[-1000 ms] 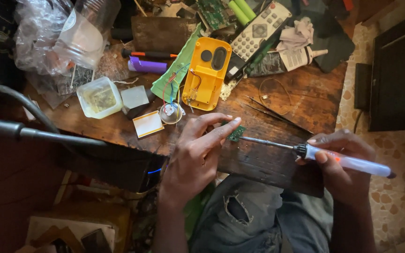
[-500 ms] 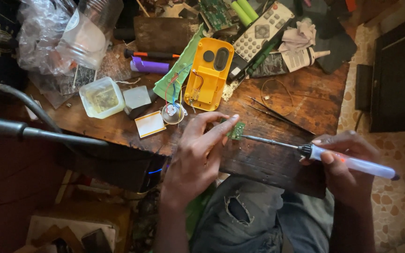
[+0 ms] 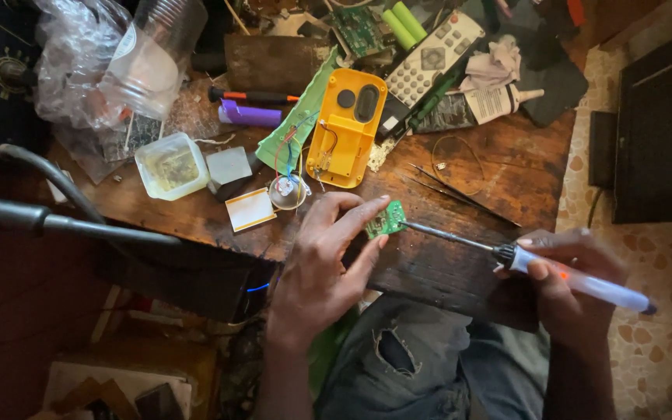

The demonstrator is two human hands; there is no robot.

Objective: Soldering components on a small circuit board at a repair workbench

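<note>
green circuit board (image 3: 386, 220) pinned by left hand (image 3: 328, 264); right hand (image 3: 565, 284) holds soldering iron (image 3: 507, 253).

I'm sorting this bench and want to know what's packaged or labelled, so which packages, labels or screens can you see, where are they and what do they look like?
Tube: far right of the bench, lying flat, white printed label, tan nozzle.
Plastic bag: far left corner, clear, crumpled.
Jar: on the bag, clear plastic, pale label.
Tub: left of centre, square, translucent, yellowish inside.
Remote: far edge, grey, buttoned; no screen visible.
</note>
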